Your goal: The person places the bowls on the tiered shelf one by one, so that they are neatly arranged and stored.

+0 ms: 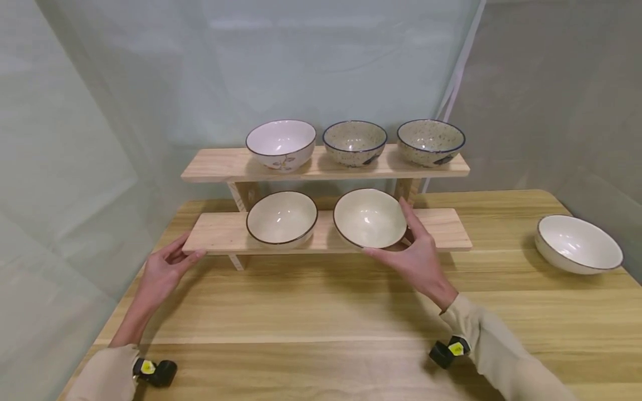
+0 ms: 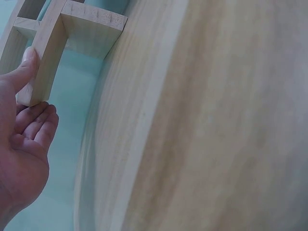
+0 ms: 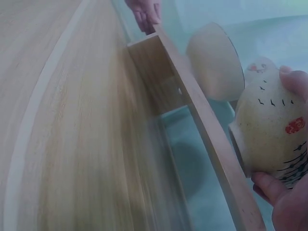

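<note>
A two-tier wooden shelf (image 1: 215,235) stands on the table. My left hand (image 1: 163,273) grips the left end of its lower board, thumb on top and fingers at the end and underneath, as the left wrist view shows. At the lower board's right half, my right hand (image 1: 413,256) holds a cream bowl (image 1: 370,217) with a dark rim, thumb at the front and fingers around its right side. Birds and a red mark decorate that bowl's outside (image 3: 269,120). Whether its foot touches the board cannot be told. Left of it sits another cream bowl (image 1: 282,218).
On the upper board stand a white bowl (image 1: 282,139) with a leaf pattern and two speckled blue-rimmed bowls, one in the middle (image 1: 355,137) and one at the right (image 1: 431,137). Another white bowl (image 1: 577,245) rests on the table (image 1: 301,317) at far right. Pale curtains hang behind.
</note>
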A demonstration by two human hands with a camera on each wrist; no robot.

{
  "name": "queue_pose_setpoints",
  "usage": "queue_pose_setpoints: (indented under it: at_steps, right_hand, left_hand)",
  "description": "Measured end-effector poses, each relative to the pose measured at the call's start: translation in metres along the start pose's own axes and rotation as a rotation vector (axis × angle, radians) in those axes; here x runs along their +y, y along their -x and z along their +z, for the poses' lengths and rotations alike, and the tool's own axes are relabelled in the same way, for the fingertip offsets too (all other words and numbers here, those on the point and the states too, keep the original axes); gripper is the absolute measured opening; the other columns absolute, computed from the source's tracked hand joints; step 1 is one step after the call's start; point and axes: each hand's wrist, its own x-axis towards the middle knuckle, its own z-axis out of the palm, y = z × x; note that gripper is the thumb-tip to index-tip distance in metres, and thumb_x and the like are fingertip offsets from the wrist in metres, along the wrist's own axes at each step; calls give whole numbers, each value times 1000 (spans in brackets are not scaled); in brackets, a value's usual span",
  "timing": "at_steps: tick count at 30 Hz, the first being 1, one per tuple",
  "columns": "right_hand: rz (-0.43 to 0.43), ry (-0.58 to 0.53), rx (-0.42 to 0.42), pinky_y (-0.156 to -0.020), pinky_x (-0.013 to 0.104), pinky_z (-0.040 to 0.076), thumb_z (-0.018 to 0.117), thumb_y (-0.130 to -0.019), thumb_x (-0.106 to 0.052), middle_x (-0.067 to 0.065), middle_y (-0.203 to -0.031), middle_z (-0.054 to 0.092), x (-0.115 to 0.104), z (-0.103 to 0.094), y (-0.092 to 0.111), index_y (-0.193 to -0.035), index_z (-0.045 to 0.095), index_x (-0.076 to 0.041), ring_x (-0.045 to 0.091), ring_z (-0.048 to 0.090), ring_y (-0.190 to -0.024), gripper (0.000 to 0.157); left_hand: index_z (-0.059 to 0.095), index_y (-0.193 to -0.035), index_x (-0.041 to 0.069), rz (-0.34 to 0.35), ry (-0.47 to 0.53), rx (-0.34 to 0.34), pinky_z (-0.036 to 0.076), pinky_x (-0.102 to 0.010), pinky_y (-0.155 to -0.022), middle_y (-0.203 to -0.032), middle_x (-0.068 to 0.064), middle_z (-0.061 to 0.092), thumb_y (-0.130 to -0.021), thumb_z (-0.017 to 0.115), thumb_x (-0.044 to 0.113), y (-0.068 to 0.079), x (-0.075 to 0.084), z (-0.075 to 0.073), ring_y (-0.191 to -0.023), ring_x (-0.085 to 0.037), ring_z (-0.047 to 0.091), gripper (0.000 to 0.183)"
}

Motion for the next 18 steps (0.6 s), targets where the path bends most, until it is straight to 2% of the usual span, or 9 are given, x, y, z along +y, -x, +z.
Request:
queue_pose_setpoints:
  at_steps: [8, 18]
  right_hand:
    - [-21, -54, 15, -93, 21, 52, 93, -74, -2, 24, -163, 28, -1, 11, -3, -164, 23, -2, 40, 54, -127, 114]
    - [-22, -66, 18, -97, 32, 53, 93, -75, -4, 24, -161, 33, -1, 16, -6, -164, 23, -2, 40, 55, -127, 112]
  left_hand:
    - [33, -157, -8, -9, -6, 1, 50, -8, -79, -142, -38, 50, -103, 68, 21, 0, 1, 0, -99, 18, 53, 70]
    - [35, -156, -9, 1, -25, 5, 50, -8, -78, -141, -38, 50, -103, 68, 20, 0, 2, 1, -97, 18, 53, 68]
